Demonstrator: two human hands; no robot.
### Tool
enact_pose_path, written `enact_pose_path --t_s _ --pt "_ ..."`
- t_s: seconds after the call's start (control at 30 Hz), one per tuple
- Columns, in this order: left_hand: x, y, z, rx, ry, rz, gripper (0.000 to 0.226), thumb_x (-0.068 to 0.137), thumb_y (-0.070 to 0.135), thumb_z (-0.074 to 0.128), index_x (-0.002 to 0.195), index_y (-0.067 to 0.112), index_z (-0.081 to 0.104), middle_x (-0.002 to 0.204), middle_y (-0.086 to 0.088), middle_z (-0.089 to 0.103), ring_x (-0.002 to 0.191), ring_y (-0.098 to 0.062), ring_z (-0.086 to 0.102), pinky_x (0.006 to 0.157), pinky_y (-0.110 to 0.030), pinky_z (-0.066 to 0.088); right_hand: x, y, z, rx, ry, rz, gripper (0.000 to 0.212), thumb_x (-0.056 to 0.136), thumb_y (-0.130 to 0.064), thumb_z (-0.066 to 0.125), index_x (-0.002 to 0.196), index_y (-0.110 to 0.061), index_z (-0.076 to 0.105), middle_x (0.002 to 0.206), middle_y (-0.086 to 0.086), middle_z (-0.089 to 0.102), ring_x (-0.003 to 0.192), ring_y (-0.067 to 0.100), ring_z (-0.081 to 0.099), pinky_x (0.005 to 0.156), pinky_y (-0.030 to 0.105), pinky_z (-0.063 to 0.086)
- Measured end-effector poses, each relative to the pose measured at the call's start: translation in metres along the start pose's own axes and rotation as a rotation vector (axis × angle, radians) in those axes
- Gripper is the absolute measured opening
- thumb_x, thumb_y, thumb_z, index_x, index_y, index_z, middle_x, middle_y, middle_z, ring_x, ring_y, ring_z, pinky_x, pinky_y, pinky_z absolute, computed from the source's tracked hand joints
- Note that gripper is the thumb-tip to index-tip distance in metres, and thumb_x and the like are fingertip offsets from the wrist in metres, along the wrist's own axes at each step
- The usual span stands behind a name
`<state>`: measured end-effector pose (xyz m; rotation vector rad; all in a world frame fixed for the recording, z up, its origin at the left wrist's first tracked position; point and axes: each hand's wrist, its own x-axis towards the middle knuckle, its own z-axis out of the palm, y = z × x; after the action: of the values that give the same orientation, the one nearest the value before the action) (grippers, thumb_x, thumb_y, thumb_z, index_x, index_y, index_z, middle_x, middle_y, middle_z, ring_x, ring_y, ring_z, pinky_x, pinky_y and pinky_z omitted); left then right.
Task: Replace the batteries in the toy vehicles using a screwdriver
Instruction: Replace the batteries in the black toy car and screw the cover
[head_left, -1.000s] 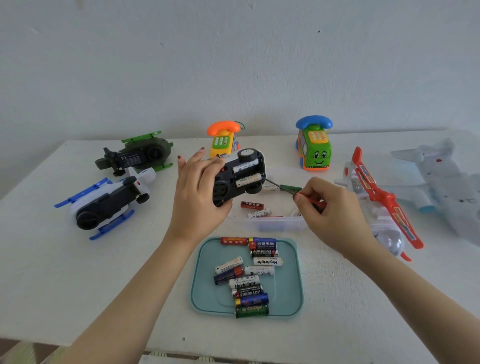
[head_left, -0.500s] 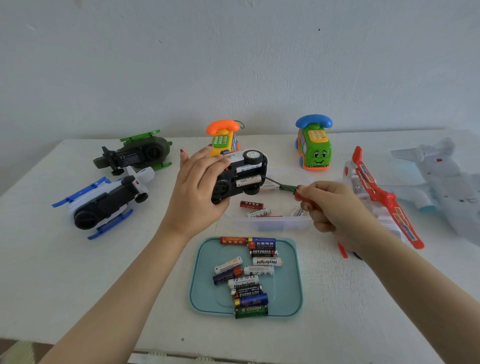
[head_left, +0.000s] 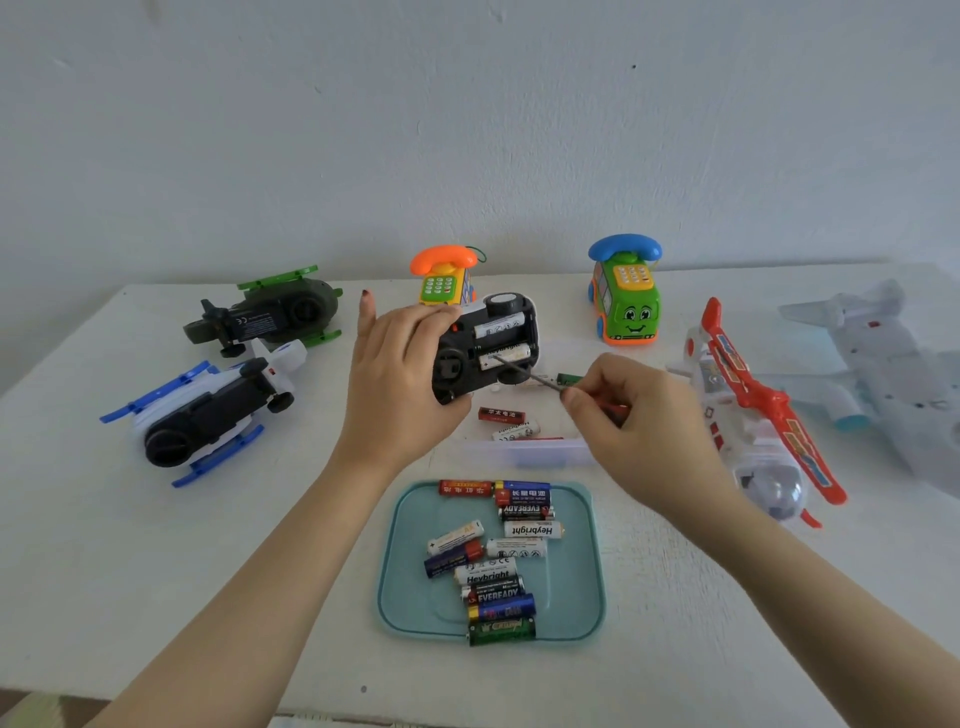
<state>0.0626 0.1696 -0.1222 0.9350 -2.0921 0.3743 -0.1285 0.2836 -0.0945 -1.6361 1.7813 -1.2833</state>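
Note:
My left hand grips a black toy car turned underside up above the table, its battery bay open with two white batteries showing. My right hand pinches a small screwdriver whose metal tip touches the lower battery in the bay. Under the car, a clear shallow box holds a few loose batteries. A teal tray in front of me carries several batteries of mixed brands.
A green helicopter and a blue-white helicopter lie upside down at left. Orange and green phone cars stand at the back. A red-white plane and a pale plane lie at right.
My right hand has moved left toward the car, bringing the screwdriver tip from beside the car onto the lower battery. The left hand has tilted the car slightly.

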Motion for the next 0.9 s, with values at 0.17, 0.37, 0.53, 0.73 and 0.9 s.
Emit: enact_pose_path --t_s 0.17,0.37,0.53,0.73,0.9 --pt "-0.001 0.008 0.003 0.001 0.022 -0.064 0.061 0.063 0.028 0.077 0.116 0.004 0.059 0.108 -0.012 0.062 0.105 -0.026 0.053 0.119 -0.044 0.009 0.001 -0.004 0.008 -0.041 -0.044 -0.048 0.022 0.089 -0.012 0.062 0.069 -0.009 0.055 0.048 -0.011 0.046 0.047 -0.001 0.046 0.048 0.008 0.035" --pt "-0.006 0.010 0.002 0.034 0.007 -0.112 0.064 0.062 0.031 0.079 0.117 0.004 0.061 0.107 -0.012 0.062 0.103 -0.028 0.056 0.119 -0.045 0.011 0.000 -0.007 0.011 -0.091 -0.050 -0.086 0.021 0.089 -0.012 0.061 0.071 -0.009 0.053 0.052 -0.008 0.049 0.051 0.004 0.047 0.050 0.013 0.036" --pt "-0.008 0.010 -0.001 0.082 0.000 -0.113 0.064 0.062 0.033 0.078 0.116 0.004 0.061 0.107 -0.011 0.063 0.102 -0.028 0.057 0.118 -0.048 0.014 -0.003 -0.011 0.014 -0.161 -0.071 -0.126 0.017 0.090 -0.014 0.059 0.076 -0.006 0.054 0.054 -0.006 0.051 0.061 0.012 0.050 0.051 0.018 0.037" --pt "-0.008 0.014 0.000 0.180 0.041 -0.085 0.056 0.062 0.031 0.076 0.111 0.006 0.064 0.105 -0.008 0.065 0.097 -0.025 0.055 0.105 -0.046 0.029 -0.007 -0.020 0.023 -0.315 -0.111 -0.147 0.019 0.095 -0.018 0.049 0.079 -0.011 0.041 0.062 0.001 0.048 0.057 0.022 0.046 0.050 0.036 0.037" --pt "-0.006 0.023 0.001 0.273 0.082 -0.061 0.047 0.065 0.026 0.073 0.108 0.010 0.065 0.103 -0.005 0.066 0.090 -0.023 0.057 0.083 -0.037 0.030 -0.017 -0.024 0.036 -0.543 -0.144 -0.168 0.018 0.097 -0.009 0.041 0.087 -0.016 0.029 0.074 0.002 0.044 0.056 0.026 0.045 0.041 0.026 0.022"
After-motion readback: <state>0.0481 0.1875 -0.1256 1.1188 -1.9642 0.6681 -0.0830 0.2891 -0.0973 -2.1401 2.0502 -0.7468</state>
